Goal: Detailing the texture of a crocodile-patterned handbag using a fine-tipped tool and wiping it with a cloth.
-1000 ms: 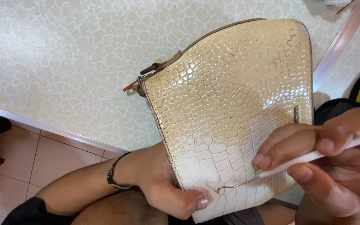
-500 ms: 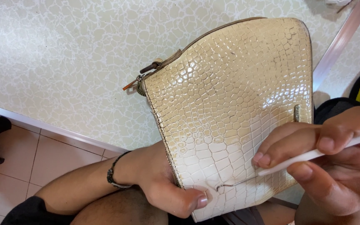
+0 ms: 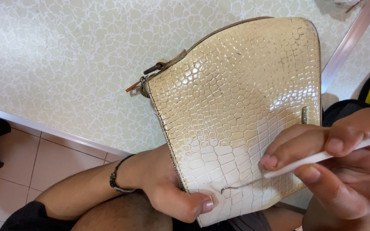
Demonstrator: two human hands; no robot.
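Handbag [image 3: 240,107], cream and scaled, is lying half over the edge of the pale patterned table [image 3: 65,64]. The left hand [image 3: 168,188] is gripping its lower corner, thumb pressing on top; the right hand [image 3: 343,167] is pinching a white hooked tool [image 3: 305,160], its wire tip touching the bag.

Bag: a cream, glossy, scale-embossed handbag [image 3: 240,111] lies partly on the pale crackle-patterned table [image 3: 65,64], its lower end past the table's near edge.
Left hand: the left hand [image 3: 168,188] grips the bag's lower corner, thumb pressed on its face; a dark bracelet [image 3: 115,176] circles the wrist.
Right hand: the right hand [image 3: 343,167] pinches a thin white tool [image 3: 322,157].
Tool tip: a fine metal hook [image 3: 236,187] touches the bag near the thumb.
Zip end: brown pull [image 3: 150,75].
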